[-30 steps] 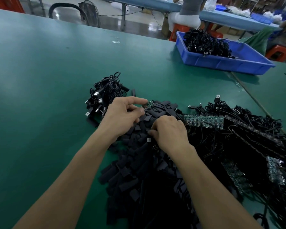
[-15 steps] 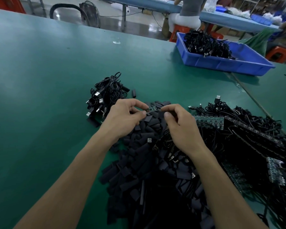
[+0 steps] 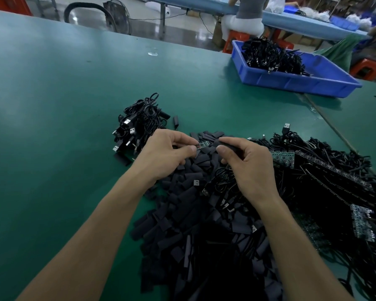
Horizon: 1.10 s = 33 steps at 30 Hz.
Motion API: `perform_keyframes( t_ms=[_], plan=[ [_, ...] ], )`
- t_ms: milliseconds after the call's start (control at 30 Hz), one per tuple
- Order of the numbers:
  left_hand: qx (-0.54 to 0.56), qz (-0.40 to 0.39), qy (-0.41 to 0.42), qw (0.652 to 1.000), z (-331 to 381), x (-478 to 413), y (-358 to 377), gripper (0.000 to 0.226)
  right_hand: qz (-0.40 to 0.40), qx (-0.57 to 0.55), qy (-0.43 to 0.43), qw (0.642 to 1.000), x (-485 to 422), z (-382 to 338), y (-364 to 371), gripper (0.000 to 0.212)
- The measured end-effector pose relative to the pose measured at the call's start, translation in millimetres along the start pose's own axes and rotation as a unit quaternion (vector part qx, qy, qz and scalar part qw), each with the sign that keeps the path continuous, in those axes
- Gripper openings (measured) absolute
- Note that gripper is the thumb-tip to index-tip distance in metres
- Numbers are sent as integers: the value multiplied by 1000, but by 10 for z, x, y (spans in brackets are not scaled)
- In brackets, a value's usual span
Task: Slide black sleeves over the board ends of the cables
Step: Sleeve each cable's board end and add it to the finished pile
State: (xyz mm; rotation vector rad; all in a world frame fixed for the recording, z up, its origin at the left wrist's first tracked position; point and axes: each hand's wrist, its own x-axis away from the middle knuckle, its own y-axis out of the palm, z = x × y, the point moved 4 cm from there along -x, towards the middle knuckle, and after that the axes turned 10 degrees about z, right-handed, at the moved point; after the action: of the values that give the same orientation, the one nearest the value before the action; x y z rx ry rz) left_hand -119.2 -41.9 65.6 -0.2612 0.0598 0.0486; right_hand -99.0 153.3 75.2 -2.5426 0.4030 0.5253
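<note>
My left hand (image 3: 167, 153) pinches the tiny green circuit board (image 3: 205, 144) mid-frame, right hand (image 3: 250, 166) pinches a flat black sleeve (image 3: 227, 145); misaligned, it'll probably snag.

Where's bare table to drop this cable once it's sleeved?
Widest bare table lies left of the coiled cable bundle and the left hand pinching the board. A second strip runs between that bundle and the blue bin. Crowded: the sleeve pile under both hands, and the cable heap right of the right hand holding a sleeve.
</note>
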Motion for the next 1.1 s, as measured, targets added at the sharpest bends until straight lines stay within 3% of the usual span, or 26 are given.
perform_keyframes(
  t_ms=[400, 633, 1100],
  plan=[
    [26, -15, -15, 999, 5, 15, 36, 11, 0, 14, -18, 1000, 7, 0, 16, 13],
    [26, -25, -15, 999, 3, 11, 48, 9, -31, 25, 9, 999, -34, 34, 2, 29],
    [19, -73, -21, 997, 14, 30, 40, 14, -172, 5, 5, 985, -84, -3, 15, 26]
  ],
)
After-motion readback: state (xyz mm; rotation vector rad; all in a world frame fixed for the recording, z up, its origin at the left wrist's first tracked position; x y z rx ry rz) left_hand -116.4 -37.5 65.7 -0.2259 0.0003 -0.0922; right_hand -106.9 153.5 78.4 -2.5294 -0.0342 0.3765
